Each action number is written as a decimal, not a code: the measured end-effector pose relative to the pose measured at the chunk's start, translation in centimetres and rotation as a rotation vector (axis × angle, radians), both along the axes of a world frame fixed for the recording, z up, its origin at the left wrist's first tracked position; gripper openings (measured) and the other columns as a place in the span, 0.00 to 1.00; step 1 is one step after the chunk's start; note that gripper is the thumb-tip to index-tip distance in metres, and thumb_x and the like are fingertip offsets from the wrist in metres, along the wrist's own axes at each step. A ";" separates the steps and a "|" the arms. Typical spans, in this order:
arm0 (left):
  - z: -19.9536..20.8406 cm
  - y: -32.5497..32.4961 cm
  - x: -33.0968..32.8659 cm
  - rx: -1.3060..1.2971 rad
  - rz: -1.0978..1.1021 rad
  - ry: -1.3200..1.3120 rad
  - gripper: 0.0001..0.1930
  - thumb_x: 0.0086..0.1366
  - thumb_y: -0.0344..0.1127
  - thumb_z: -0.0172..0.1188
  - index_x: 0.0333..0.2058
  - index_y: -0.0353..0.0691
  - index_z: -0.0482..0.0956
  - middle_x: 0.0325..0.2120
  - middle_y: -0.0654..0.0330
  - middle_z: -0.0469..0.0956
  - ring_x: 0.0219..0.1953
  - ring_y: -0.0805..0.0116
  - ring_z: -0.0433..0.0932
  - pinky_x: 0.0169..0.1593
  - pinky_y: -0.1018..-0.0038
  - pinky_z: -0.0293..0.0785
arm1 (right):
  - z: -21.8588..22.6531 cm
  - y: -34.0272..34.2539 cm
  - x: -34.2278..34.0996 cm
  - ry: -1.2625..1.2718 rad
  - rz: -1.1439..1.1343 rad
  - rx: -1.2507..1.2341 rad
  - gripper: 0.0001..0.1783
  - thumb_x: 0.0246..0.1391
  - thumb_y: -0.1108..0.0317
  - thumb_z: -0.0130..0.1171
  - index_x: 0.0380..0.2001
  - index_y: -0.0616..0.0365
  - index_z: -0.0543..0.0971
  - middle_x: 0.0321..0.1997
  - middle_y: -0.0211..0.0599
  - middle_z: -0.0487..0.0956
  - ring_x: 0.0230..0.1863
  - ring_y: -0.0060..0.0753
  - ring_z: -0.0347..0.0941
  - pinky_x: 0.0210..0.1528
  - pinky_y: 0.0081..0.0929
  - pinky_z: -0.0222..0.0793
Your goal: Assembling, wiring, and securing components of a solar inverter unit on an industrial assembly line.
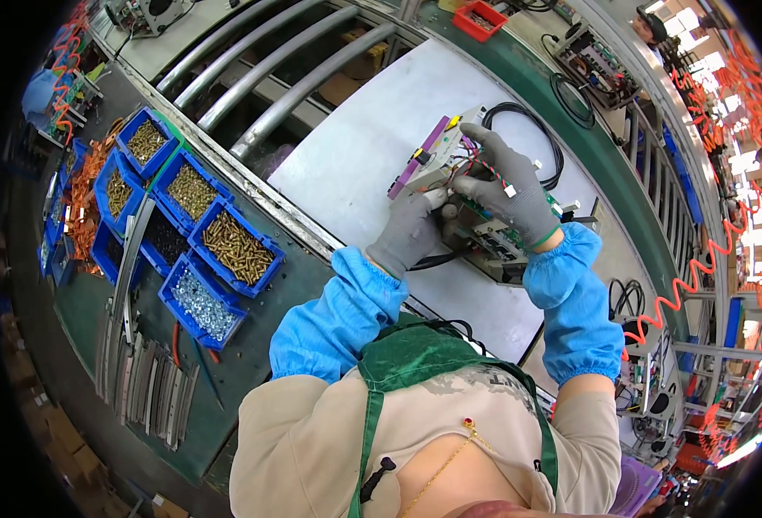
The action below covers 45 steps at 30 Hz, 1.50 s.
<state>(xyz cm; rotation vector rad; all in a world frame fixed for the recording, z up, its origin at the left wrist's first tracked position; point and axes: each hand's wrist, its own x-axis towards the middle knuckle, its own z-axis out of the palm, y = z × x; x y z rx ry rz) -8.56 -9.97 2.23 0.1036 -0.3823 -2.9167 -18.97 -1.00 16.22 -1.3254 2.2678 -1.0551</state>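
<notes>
An electronic unit (437, 160) with a purple side panel, yellow-topped parts, thin coloured wires and green circuit boards lies on the pale work surface under my hands. My left hand (408, 231), gloved in grey, is at the unit's near side, its thumb and fingers pressed together. From the right, my right hand (515, 186), in a matching glove, reaches over the unit. Its index finger bends across the top and its thumb points toward my left fingertips. A white connector (509, 191) on wires rests against this glove. Whatever the fingers pinch is hidden.
Blue bins (238, 246) of screws and small hardware stand at the left, beside metal strips (152, 388). Metal rollers (299, 86) lie beyond. A black cable (549, 142) curls behind the unit. At the back are a red tray (479, 21) and another unit (595, 65); a red coiled hose (679, 293) hangs right.
</notes>
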 end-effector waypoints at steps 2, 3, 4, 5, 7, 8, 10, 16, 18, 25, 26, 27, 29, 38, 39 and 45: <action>0.9 0.1 0.1 0.013 -0.019 -0.046 0.19 0.63 0.29 0.51 0.53 0.40 0.70 0.35 0.64 0.74 0.34 0.75 0.74 0.40 0.66 0.78 | 0.4 0.4 -0.3 -0.034 0.111 0.071 0.34 0.46 0.73 0.61 0.59 0.55 0.68 0.34 0.39 0.82 0.36 0.26 0.78 0.42 0.28 0.73; 1.2 0.2 0.1 0.024 -0.035 -0.092 0.19 0.62 0.29 0.51 0.53 0.40 0.70 0.34 0.65 0.73 0.33 0.75 0.73 0.40 0.67 0.78 | 0.2 0.4 -0.4 -0.034 0.108 0.072 0.34 0.46 0.73 0.61 0.59 0.55 0.68 0.34 0.39 0.82 0.36 0.26 0.78 0.42 0.28 0.73; 1.1 0.2 0.1 0.025 -0.037 -0.092 0.19 0.62 0.29 0.51 0.53 0.40 0.70 0.34 0.65 0.73 0.33 0.75 0.73 0.40 0.67 0.78 | -0.1 0.4 -0.4 0.041 0.132 0.067 0.34 0.45 0.73 0.61 0.59 0.54 0.68 0.33 0.39 0.81 0.34 0.27 0.78 0.40 0.28 0.73; 0.8 0.2 0.0 0.004 -0.019 -0.074 0.19 0.62 0.30 0.51 0.53 0.40 0.71 0.34 0.65 0.73 0.33 0.75 0.73 0.40 0.67 0.77 | -0.3 0.4 -0.5 0.116 0.156 0.063 0.34 0.45 0.73 0.61 0.59 0.52 0.68 0.32 0.39 0.81 0.32 0.28 0.78 0.39 0.29 0.73; -0.2 0.0 -0.1 -0.016 -0.001 -0.055 0.18 0.63 0.30 0.50 0.52 0.40 0.71 0.33 0.66 0.73 0.33 0.75 0.73 0.40 0.68 0.77 | -0.3 0.3 -0.7 0.152 0.105 0.029 0.35 0.43 0.73 0.62 0.59 0.51 0.68 0.32 0.40 0.81 0.31 0.31 0.78 0.38 0.30 0.73; -0.8 -0.5 0.1 -0.134 0.004 -0.133 0.18 0.63 0.31 0.51 0.52 0.40 0.72 0.34 0.65 0.74 0.34 0.75 0.74 0.40 0.69 0.77 | -0.3 0.2 -0.7 0.189 0.054 -0.005 0.36 0.42 0.73 0.62 0.60 0.50 0.68 0.31 0.41 0.81 0.31 0.35 0.79 0.37 0.32 0.73; -0.8 -0.7 0.4 -0.252 0.009 -0.212 0.17 0.63 0.31 0.51 0.51 0.40 0.72 0.34 0.65 0.75 0.35 0.75 0.75 0.40 0.69 0.77 | -0.6 0.1 -1.0 0.265 0.042 0.075 0.37 0.41 0.73 0.62 0.60 0.49 0.67 0.31 0.42 0.80 0.31 0.38 0.79 0.37 0.33 0.74; 0.8 0.4 0.4 -0.252 0.125 -0.181 0.17 0.64 0.31 0.54 0.52 0.40 0.73 0.41 0.60 0.77 0.38 0.71 0.77 0.38 0.71 0.77 | -0.4 -0.5 -0.6 0.431 0.017 0.230 0.40 0.39 0.73 0.60 0.61 0.48 0.65 0.29 0.44 0.79 0.31 0.47 0.79 0.35 0.40 0.73; 0.5 0.3 0.4 -0.256 0.127 -0.193 0.17 0.64 0.31 0.55 0.52 0.39 0.73 0.41 0.60 0.78 0.39 0.70 0.77 0.37 0.72 0.77 | -0.4 -0.5 -0.6 0.455 0.022 0.258 0.41 0.39 0.73 0.60 0.61 0.48 0.64 0.28 0.45 0.79 0.31 0.48 0.78 0.34 0.41 0.73; 0.5 0.5 0.2 -0.222 0.130 -0.208 0.16 0.64 0.31 0.55 0.51 0.37 0.73 0.40 0.59 0.78 0.40 0.69 0.78 0.36 0.72 0.78 | 0.0 -1.1 0.5 0.513 0.008 0.388 0.42 0.39 0.72 0.60 0.63 0.49 0.63 0.27 0.47 0.77 0.30 0.52 0.76 0.33 0.44 0.71; 0.2 0.4 0.3 -0.274 0.094 -0.166 0.19 0.66 0.32 0.53 0.55 0.39 0.69 0.46 0.61 0.75 0.47 0.69 0.74 0.46 0.70 0.73 | 0.1 -1.1 0.6 0.497 0.000 0.420 0.42 0.40 0.72 0.59 0.63 0.49 0.62 0.27 0.48 0.77 0.30 0.53 0.76 0.33 0.45 0.70; 0.0 0.3 0.4 -0.326 0.057 -0.124 0.22 0.68 0.34 0.50 0.60 0.42 0.64 0.52 0.62 0.71 0.54 0.68 0.71 0.57 0.68 0.68 | 0.0 -1.0 0.7 0.498 0.001 0.419 0.42 0.40 0.72 0.59 0.63 0.49 0.62 0.27 0.48 0.77 0.30 0.53 0.76 0.33 0.45 0.70; 0.0 0.5 0.1 -0.375 0.103 -0.192 0.19 0.68 0.34 0.51 0.56 0.38 0.69 0.45 0.62 0.75 0.45 0.71 0.74 0.46 0.71 0.72 | -0.5 -0.7 0.6 0.530 0.017 0.363 0.40 0.41 0.72 0.59 0.62 0.50 0.64 0.28 0.50 0.77 0.30 0.53 0.76 0.33 0.43 0.71; 0.1 1.6 -1.6 -0.817 0.327 -0.442 0.18 0.71 0.42 0.51 0.52 0.36 0.75 0.30 0.66 0.78 0.27 0.78 0.71 0.30 0.78 0.69 | 0.3 -0.2 -2.3 0.381 -0.108 0.098 0.15 0.47 0.63 0.62 0.40 0.52 0.78 0.28 0.38 0.79 0.31 0.45 0.77 0.35 0.37 0.72; 0.2 1.7 -1.6 -0.791 0.324 -0.480 0.18 0.71 0.42 0.51 0.52 0.36 0.75 0.31 0.66 0.78 0.26 0.79 0.70 0.29 0.79 0.68 | 0.5 -0.3 -2.3 0.442 -0.158 0.348 0.13 0.48 0.59 0.62 0.36 0.53 0.81 0.30 0.37 0.79 0.33 0.44 0.76 0.37 0.38 0.72; -0.7 1.3 -2.3 -0.756 0.238 -0.398 0.19 0.71 0.41 0.51 0.54 0.36 0.73 0.38 0.64 0.78 0.35 0.78 0.72 0.37 0.79 0.71 | 0.4 0.4 -3.2 0.639 0.041 0.304 0.12 0.46 0.57 0.62 0.35 0.45 0.85 0.49 0.37 0.76 0.50 0.45 0.70 0.46 0.36 0.72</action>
